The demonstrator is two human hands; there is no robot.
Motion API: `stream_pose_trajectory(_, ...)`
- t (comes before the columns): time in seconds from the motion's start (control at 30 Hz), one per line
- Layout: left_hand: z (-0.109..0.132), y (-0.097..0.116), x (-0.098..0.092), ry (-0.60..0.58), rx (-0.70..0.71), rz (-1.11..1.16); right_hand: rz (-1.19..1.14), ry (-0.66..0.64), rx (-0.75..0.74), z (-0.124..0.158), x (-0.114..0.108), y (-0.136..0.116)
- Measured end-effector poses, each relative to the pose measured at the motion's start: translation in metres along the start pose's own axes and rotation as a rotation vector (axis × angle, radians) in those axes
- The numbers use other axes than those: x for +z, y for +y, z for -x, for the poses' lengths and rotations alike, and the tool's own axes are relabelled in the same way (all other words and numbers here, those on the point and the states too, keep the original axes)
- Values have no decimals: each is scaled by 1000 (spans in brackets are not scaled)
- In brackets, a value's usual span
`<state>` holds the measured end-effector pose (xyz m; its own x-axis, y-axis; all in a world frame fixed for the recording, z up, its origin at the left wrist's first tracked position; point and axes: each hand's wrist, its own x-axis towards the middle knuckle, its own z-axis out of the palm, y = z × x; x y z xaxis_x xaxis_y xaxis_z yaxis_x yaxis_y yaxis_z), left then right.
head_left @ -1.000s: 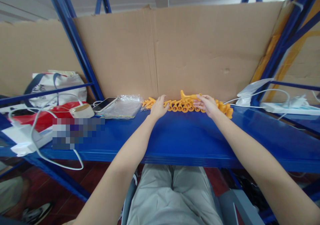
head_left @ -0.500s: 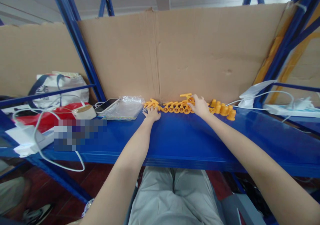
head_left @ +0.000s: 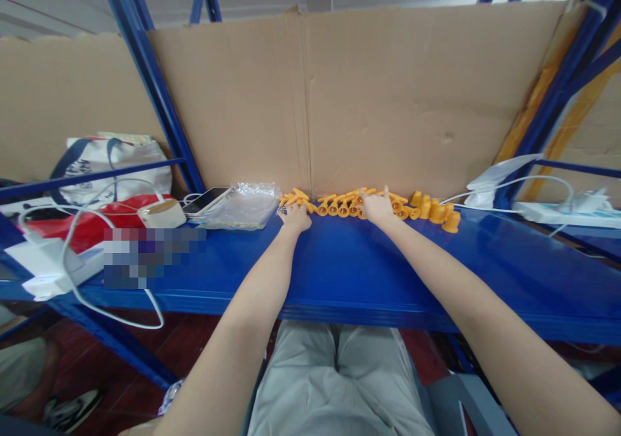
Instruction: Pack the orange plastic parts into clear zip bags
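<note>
Along the back of the blue shelf lies a row of yellow-orange plastic pieces [head_left: 343, 209], each with a round cup-like end facing me and a thin stem behind. My right hand [head_left: 379, 207] is over the middle of this row, its fingers closed about one yellow piece [head_left: 360, 199], one finger sticking up. Part of the row is hidden by it. At the row's left end my left hand [head_left: 295, 217] rests with fingers apart against a small heap of similar yellow pieces [head_left: 297, 196]. Several yellow cups [head_left: 437, 213] stand at the right end.
A cardboard sheet [head_left: 233, 99] backs the shelf [head_left: 349, 268]. Left of my hands lie a clear plastic bag [head_left: 245, 206], a phone [head_left: 208, 200] and a white charger with cables [head_left: 162, 214]. A white power strip [head_left: 563, 213] lies at the right.
My right hand has come down and slightly left, bringing a raised yellow piece down to the row. My left hand stays by the heap.
</note>
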<state>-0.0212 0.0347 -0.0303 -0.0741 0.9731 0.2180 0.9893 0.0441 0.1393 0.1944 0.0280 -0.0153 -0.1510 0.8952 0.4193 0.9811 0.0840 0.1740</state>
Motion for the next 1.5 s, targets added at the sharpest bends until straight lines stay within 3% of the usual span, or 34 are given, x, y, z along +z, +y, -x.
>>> stream_pose_trajectory(0.23,0,1,0,34,-26,-26,-145,60,-6,8,9,4)
stream_pose_trajectory(0.33,0,0,1,9,-28,-22,-215,150,38,5,7,12)
stream_pose_trajectory(0.47,0,-1,0,30,-33,-21,-266,335,225,0,4,44)
stream_pose_trajectory(0.57,1,-2,-3,57,-70,-8,-283,376,419,4,6,76)
stream_pose_trajectory(0.67,2,-2,-6,81,-71,17,-265,335,574,16,13,103)
stream_pose_trajectory(0.8,2,0,-8,130,-61,53,-200,146,582,34,24,120)
stream_pose_trajectory(1.2,5,9,-20,284,-143,293,-129,-43,622,28,20,119)
stream_pose_trajectory(1.5,6,13,-20,243,-85,295,-43,-80,531,32,21,122)
